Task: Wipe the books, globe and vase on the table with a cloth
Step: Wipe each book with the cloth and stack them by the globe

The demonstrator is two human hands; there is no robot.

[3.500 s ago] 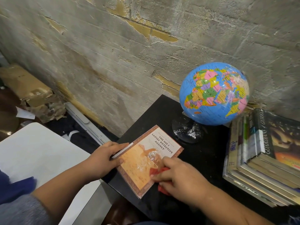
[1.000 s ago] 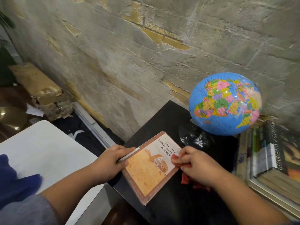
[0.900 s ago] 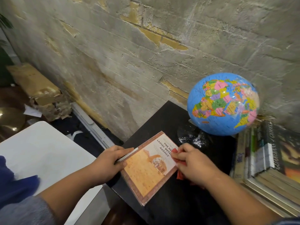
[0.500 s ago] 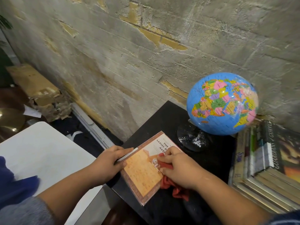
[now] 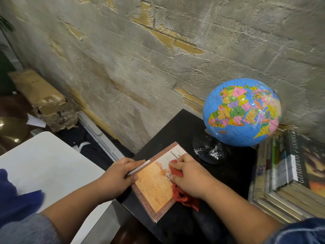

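An orange paperback book (image 5: 154, 187) lies flat near the left corner of the black table (image 5: 174, 127). My left hand (image 5: 117, 176) grips the book's left edge and holds it still. My right hand (image 5: 191, 176) is closed on a red cloth (image 5: 182, 196) and presses it on the middle of the cover, hiding part of the title. A blue globe (image 5: 241, 112) on a black stand stands behind the book, close to the wall. A stack of books (image 5: 288, 175) lies flat at the right. No vase is in view.
A rough concrete wall (image 5: 140, 67) runs right behind the table. A white tabletop (image 5: 45, 166) sits lower at the left. A torn cardboard box (image 5: 40, 99) and a metal rail lie on the floor along the wall.
My right hand has slid the red cloth from the book's right edge leftward onto the middle of the cover. My left hand has kept its hold on the left edge.
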